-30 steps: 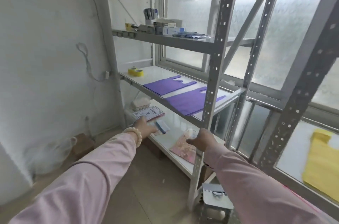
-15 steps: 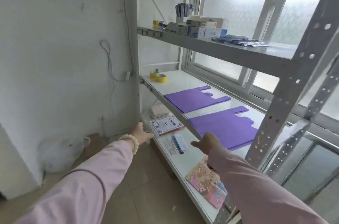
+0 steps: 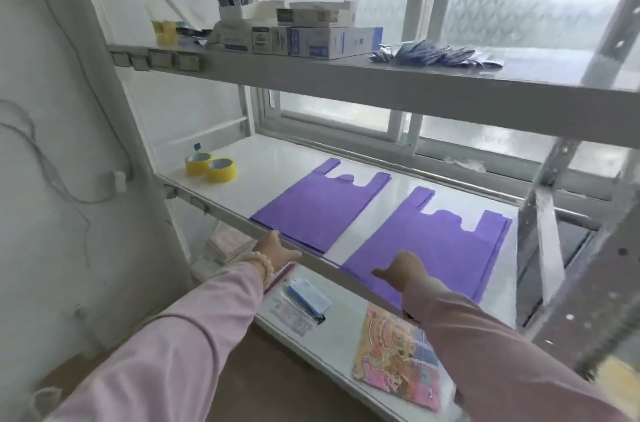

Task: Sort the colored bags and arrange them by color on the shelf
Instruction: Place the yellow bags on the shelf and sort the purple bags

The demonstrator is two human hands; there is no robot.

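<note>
Two purple bags lie on the middle shelf [image 3: 284, 158]: the left purple bag [image 3: 320, 203] and the right purple bag [image 3: 440, 245]. Two yellow tape rolls sit there too, one [image 3: 198, 163] touching the other [image 3: 221, 169]. Two hands show: left hand [image 3: 277, 252], right hand [image 3: 403, 271]. One colourful printed packet [image 3: 398, 357] lies on the lower shelf, with one blue-and-clear pouch [image 3: 306, 298]. The boxes on the upper shelf are too blurred to count

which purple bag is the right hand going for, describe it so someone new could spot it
On the white middle shelf of the grey metal rack, two flat purple vest-style bags lie side by side. It is the right-hand purple bag, nearest the perforated upright, with the right hand over its front edge. The other purple bag lies closer to the yellow tape rolls.
</note>
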